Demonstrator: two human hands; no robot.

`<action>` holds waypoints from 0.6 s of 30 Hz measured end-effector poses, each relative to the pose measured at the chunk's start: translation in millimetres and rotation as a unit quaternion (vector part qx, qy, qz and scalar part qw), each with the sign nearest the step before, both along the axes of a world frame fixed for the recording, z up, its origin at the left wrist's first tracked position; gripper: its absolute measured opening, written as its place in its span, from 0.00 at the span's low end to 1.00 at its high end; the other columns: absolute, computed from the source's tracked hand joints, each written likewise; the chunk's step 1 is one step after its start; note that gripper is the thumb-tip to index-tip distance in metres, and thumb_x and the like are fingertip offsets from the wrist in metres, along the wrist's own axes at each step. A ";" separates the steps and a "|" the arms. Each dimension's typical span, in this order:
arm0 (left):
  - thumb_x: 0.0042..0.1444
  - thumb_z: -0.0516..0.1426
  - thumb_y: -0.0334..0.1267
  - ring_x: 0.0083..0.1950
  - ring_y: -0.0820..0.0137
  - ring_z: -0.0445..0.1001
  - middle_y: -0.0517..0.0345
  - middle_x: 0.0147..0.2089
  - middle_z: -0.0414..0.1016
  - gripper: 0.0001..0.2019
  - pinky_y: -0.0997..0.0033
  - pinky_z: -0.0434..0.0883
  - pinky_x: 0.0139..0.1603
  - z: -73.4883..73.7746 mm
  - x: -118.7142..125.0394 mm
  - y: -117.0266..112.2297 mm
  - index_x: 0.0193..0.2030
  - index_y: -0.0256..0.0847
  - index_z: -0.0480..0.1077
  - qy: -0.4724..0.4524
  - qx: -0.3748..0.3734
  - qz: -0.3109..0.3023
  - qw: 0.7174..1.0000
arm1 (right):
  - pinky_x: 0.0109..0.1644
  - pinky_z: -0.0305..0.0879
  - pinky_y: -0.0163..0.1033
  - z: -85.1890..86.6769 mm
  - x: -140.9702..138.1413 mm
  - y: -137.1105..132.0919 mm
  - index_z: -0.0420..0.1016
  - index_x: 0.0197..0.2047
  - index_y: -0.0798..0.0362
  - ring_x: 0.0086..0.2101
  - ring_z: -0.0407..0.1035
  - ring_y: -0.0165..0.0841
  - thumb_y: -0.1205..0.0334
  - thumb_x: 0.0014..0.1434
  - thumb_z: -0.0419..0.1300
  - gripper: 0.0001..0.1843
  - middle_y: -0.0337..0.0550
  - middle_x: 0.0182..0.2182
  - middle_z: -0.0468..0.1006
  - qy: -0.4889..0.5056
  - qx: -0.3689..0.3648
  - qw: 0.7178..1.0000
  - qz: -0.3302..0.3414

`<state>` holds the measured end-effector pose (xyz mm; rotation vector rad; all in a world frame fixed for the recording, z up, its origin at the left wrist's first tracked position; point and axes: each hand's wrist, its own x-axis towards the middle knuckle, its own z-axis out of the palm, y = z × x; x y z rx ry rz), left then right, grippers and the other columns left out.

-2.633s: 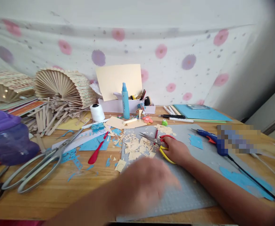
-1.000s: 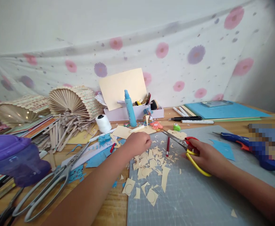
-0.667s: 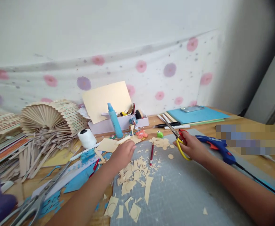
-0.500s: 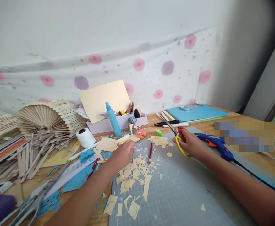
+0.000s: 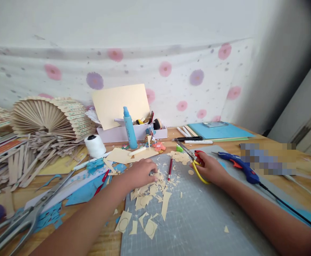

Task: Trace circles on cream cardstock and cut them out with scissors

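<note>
My right hand [image 5: 208,167] is wrapped round the handles of a pair of scissors [image 5: 197,167] with yellow and red grips. The blades point up and left, beside the green item [image 5: 179,148] and a cluster of small cream paper circles [image 5: 180,157]. My left hand [image 5: 142,172] hovers at the upper edge of a heap of cream paper scraps [image 5: 147,193], its fingers curved with a gap between thumb and fingertips; nothing shows in it. Between the hands lies a dark red pencil [image 5: 170,169]. A few scraps nearer me bear drawn circles [image 5: 123,224].
A grey cutting mat [image 5: 198,220] lies under the scraps. A blue glue gun [image 5: 240,165] with a cord rests at right. Large metal shears [image 5: 34,213], a thread spool [image 5: 95,146], a blue bottle [image 5: 129,129] and wooden sticks [image 5: 27,160] crowd the left and back.
My left hand has moved slightly down toward the scraps, and its fingers have loosened apart. The scissors, still in my right hand, have shifted a little left and down. The camera view has tilted slightly.
</note>
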<state>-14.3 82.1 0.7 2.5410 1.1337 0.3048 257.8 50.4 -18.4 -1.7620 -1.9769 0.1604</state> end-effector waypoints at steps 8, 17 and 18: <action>0.45 0.54 0.37 0.32 0.69 0.63 0.61 0.28 0.65 0.04 0.70 0.59 0.34 -0.6 6.9 -3.0 0.26 0.40 0.63 -0.116 -0.055 0.051 0.990 | 0.26 0.51 0.33 2.5 -4.8 -3.3 0.62 0.33 0.54 0.25 0.60 0.31 0.52 0.52 0.53 0.13 0.38 0.23 0.66 0.026 -0.015 0.999 0.026; 0.47 0.54 0.45 0.27 0.74 0.68 0.62 0.28 0.69 0.11 0.74 0.63 0.29 10.1 29.0 -18.7 0.29 0.40 0.58 -0.401 -0.203 0.113 0.886 | 0.24 0.47 0.32 4.2 -27.2 -21.0 0.61 0.30 0.52 0.22 0.56 0.29 0.52 0.45 0.60 0.15 0.34 0.20 0.62 0.033 -0.046 0.993 0.100; 0.47 0.54 0.44 0.27 0.75 0.68 0.62 0.28 0.69 0.11 0.75 0.63 0.29 10.9 30.7 -20.9 0.29 0.40 0.58 -0.427 -0.213 0.118 0.871 | 0.24 0.47 0.32 3.9 -29.0 -22.7 0.60 0.30 0.52 0.22 0.56 0.29 0.52 0.46 0.59 0.15 0.34 0.20 0.62 0.034 -0.051 0.992 0.106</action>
